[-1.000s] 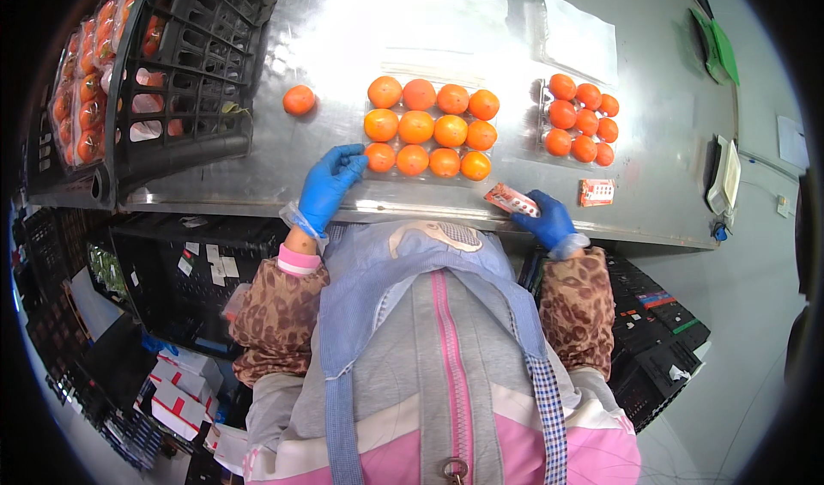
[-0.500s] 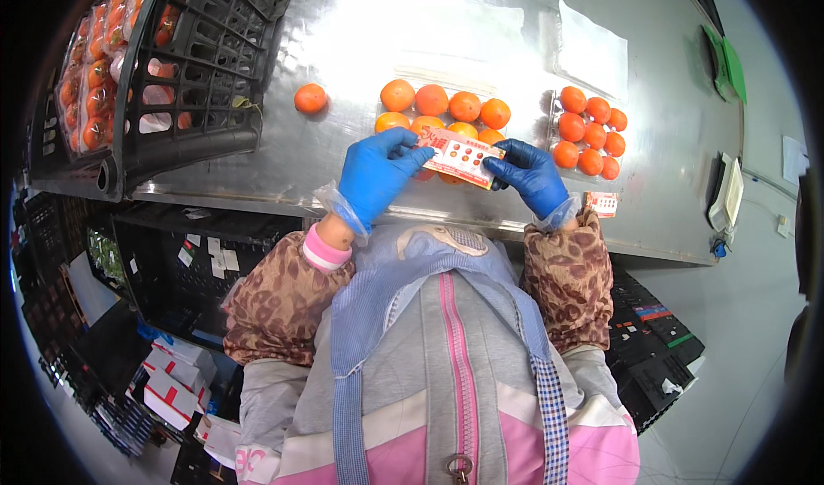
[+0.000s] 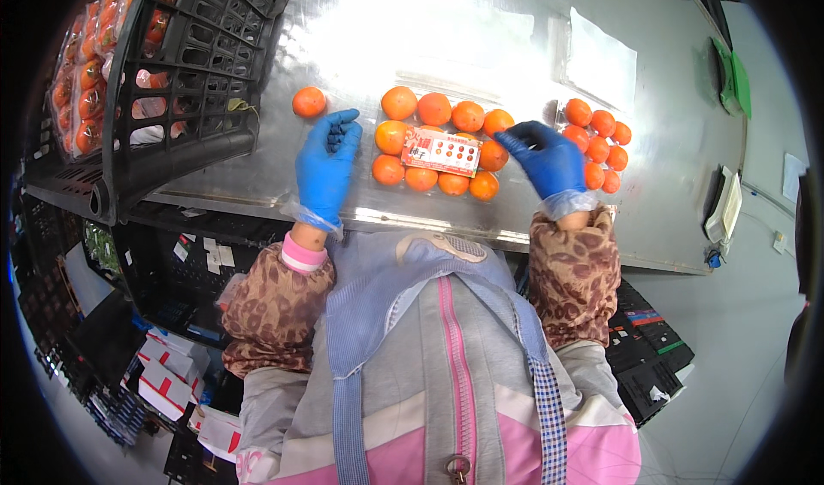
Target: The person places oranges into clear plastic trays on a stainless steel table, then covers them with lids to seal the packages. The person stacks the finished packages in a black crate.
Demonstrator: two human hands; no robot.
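Between the hands: clear tray of oranges (image 3: 433,146), red label (image 3: 441,151) on top, long axis left-right.
Left hand (image 3: 326,169): fingers spread, beside tray, empty.
Right hand (image 3: 548,159): loosely open, fingertips touching the tray's right edge, nearer.

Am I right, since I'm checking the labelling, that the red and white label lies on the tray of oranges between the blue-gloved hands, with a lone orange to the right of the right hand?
Not quite. In the head view the lone orange lies left of the left hand, not right of the right hand. The label does lie on the tray of oranges.
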